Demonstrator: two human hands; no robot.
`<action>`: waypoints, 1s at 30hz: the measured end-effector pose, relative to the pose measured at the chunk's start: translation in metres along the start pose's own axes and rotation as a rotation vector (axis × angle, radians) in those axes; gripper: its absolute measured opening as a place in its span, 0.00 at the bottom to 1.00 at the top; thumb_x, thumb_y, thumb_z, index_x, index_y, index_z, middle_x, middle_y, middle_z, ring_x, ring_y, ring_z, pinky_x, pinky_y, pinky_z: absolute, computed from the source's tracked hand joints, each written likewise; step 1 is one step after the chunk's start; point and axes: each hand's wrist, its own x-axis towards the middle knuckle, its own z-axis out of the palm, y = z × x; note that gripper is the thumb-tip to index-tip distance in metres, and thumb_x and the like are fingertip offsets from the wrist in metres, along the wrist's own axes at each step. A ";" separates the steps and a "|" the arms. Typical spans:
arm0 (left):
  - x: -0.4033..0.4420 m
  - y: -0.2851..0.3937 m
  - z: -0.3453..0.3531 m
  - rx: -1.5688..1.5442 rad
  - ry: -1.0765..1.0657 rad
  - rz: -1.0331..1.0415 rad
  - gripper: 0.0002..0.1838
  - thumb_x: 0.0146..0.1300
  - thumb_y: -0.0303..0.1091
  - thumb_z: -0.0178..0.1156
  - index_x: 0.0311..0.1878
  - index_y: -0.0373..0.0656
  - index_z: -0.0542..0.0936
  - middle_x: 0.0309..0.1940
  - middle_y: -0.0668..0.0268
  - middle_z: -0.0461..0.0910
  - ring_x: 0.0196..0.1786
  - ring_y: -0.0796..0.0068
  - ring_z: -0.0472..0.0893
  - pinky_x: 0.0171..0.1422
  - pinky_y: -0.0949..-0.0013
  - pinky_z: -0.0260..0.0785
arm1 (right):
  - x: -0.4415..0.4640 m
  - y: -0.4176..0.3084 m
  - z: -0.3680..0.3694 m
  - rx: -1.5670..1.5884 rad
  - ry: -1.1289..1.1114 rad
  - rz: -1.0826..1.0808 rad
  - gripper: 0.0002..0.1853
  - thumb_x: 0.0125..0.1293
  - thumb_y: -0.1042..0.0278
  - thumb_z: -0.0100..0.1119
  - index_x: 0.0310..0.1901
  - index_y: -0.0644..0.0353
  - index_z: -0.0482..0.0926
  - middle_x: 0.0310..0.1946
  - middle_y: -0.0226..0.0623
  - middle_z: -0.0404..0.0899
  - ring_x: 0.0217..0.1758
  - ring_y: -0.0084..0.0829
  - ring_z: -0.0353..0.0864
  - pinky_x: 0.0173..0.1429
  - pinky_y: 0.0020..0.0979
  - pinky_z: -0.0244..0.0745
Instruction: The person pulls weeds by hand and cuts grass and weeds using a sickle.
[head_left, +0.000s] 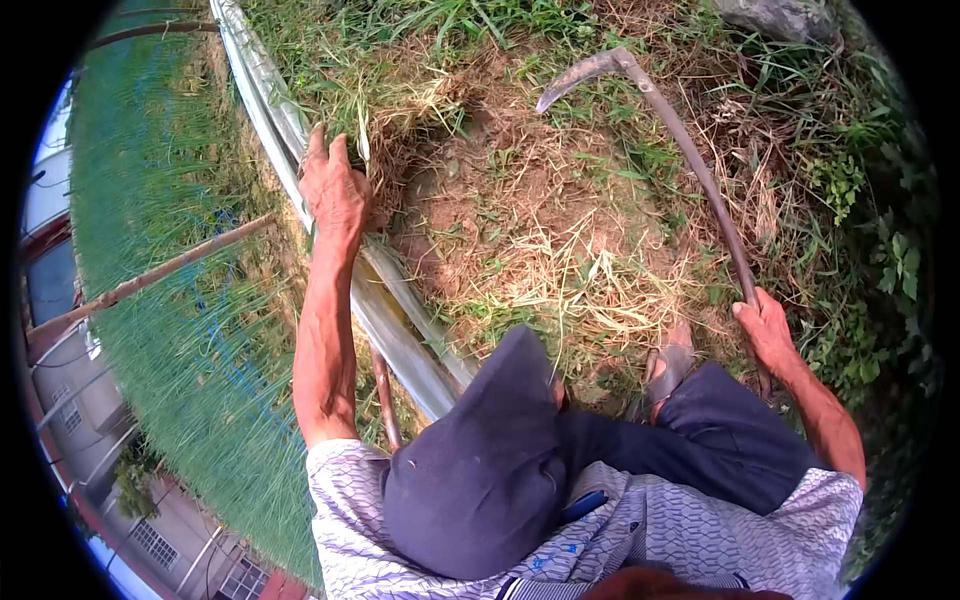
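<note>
My right hand [768,328] is closed around the lower part of the long wooden handle of a sickle [705,180]. The sickle's curved blade [582,76] points left above the ground at the upper middle. My left hand [336,190] reaches forward beside the rolled plastic sheeting [262,105]. Two of its fingers are stretched out and apart; the others are partly hidden. Just right of these fingers stand a few grass blades and a clump of dry grass [425,112]. Cut straw [590,285] lies on the bare soil between my hands.
Tall thin green plants [150,270] grow left of the sheeting, with a wooden pole [180,268] across them. Weeds [850,190] cover the right side. A grey stone-like object [780,18] lies at the top right. My knees and a sandalled foot [668,368] show below.
</note>
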 end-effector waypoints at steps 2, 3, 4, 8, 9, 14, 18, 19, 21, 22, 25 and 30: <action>-0.025 0.050 -0.011 -0.185 -0.338 0.037 0.30 0.48 0.24 0.58 0.60 0.47 0.76 0.69 0.52 0.66 0.63 0.44 0.73 0.64 0.45 0.67 | 0.003 0.004 0.005 0.014 0.026 -0.036 0.13 0.66 0.58 0.57 0.37 0.61 0.69 0.23 0.27 0.64 0.26 0.22 0.64 0.30 0.30 0.64; -0.044 0.069 -0.016 -0.212 -0.602 0.227 0.28 0.52 0.29 0.60 0.61 0.47 0.76 0.71 0.55 0.63 0.66 0.45 0.70 0.67 0.48 0.66 | 0.001 0.002 0.004 0.049 0.006 -0.015 0.13 0.66 0.59 0.57 0.36 0.61 0.69 0.23 0.27 0.64 0.24 0.21 0.64 0.28 0.30 0.63; -0.062 0.084 -0.020 -0.241 -0.872 0.422 0.27 0.57 0.33 0.63 0.62 0.48 0.76 0.73 0.58 0.61 0.69 0.46 0.67 0.70 0.50 0.65 | -0.003 0.000 0.005 0.083 -0.016 0.014 0.13 0.66 0.59 0.56 0.36 0.60 0.69 0.22 0.26 0.64 0.23 0.20 0.64 0.26 0.29 0.63; -0.023 0.099 -0.080 -0.611 -1.415 0.171 0.29 0.61 0.45 0.66 0.64 0.45 0.75 0.61 0.54 0.77 0.64 0.58 0.75 0.69 0.57 0.68 | -0.009 0.010 0.014 0.150 -0.013 0.073 0.13 0.66 0.59 0.57 0.36 0.60 0.68 0.22 0.26 0.64 0.22 0.20 0.63 0.25 0.28 0.62; -0.015 0.084 -0.080 -0.821 -1.268 -0.059 0.30 0.63 0.46 0.65 0.65 0.42 0.74 0.59 0.51 0.78 0.60 0.58 0.79 0.66 0.59 0.70 | -0.008 0.020 0.021 0.209 -0.005 0.043 0.13 0.66 0.59 0.58 0.36 0.60 0.68 0.22 0.26 0.64 0.23 0.19 0.62 0.26 0.27 0.61; -0.002 0.047 -0.058 0.026 -0.291 0.201 0.39 0.63 0.57 0.60 0.72 0.44 0.65 0.75 0.48 0.56 0.74 0.44 0.61 0.74 0.42 0.56 | -0.016 -0.007 0.040 0.222 0.004 0.077 0.14 0.65 0.58 0.58 0.35 0.60 0.68 0.24 0.26 0.64 0.27 0.22 0.63 0.33 0.30 0.64; -0.073 0.086 -0.020 0.014 -0.964 0.246 0.48 0.61 0.62 0.60 0.77 0.48 0.53 0.75 0.44 0.51 0.76 0.41 0.56 0.76 0.39 0.50 | -0.021 -0.029 0.043 0.129 0.123 -0.014 0.16 0.65 0.56 0.59 0.37 0.62 0.70 0.23 0.30 0.66 0.27 0.26 0.65 0.33 0.33 0.66; -0.071 0.084 -0.030 -0.045 -0.921 0.271 0.43 0.62 0.57 0.61 0.74 0.44 0.60 0.74 0.44 0.55 0.73 0.40 0.60 0.72 0.39 0.55 | -0.027 -0.040 0.040 0.080 0.142 -0.030 0.17 0.65 0.56 0.59 0.38 0.63 0.71 0.23 0.31 0.67 0.28 0.26 0.66 0.33 0.34 0.66; -0.040 0.063 -0.042 -0.067 -0.781 0.188 0.39 0.62 0.54 0.61 0.71 0.42 0.64 0.73 0.45 0.57 0.72 0.41 0.63 0.70 0.38 0.56 | -0.034 -0.056 0.038 0.013 0.172 -0.049 0.17 0.65 0.55 0.59 0.39 0.63 0.71 0.23 0.33 0.68 0.28 0.26 0.67 0.33 0.34 0.66; -0.027 0.047 -0.044 -0.076 -0.646 0.100 0.35 0.63 0.52 0.62 0.68 0.40 0.69 0.72 0.45 0.60 0.70 0.41 0.66 0.68 0.38 0.58 | -0.038 -0.063 0.039 -0.015 0.185 -0.088 0.18 0.64 0.55 0.60 0.39 0.63 0.71 0.23 0.34 0.68 0.27 0.27 0.67 0.33 0.35 0.67; 0.006 0.009 -0.050 -0.117 -0.507 0.043 0.34 0.62 0.51 0.64 0.65 0.39 0.73 0.66 0.47 0.70 0.68 0.49 0.70 0.67 0.45 0.63 | -0.047 -0.095 0.040 -0.057 0.205 -0.137 0.18 0.64 0.54 0.61 0.38 0.63 0.71 0.21 0.35 0.68 0.25 0.28 0.67 0.32 0.35 0.67; 0.024 0.053 -0.080 -1.333 -0.878 0.075 0.54 0.55 0.66 0.65 0.75 0.39 0.58 0.71 0.47 0.64 0.74 0.52 0.63 0.78 0.51 0.54 | -0.058 -0.156 0.036 -0.137 0.121 -0.208 0.19 0.62 0.54 0.62 0.36 0.63 0.70 0.20 0.36 0.68 0.23 0.30 0.66 0.31 0.36 0.66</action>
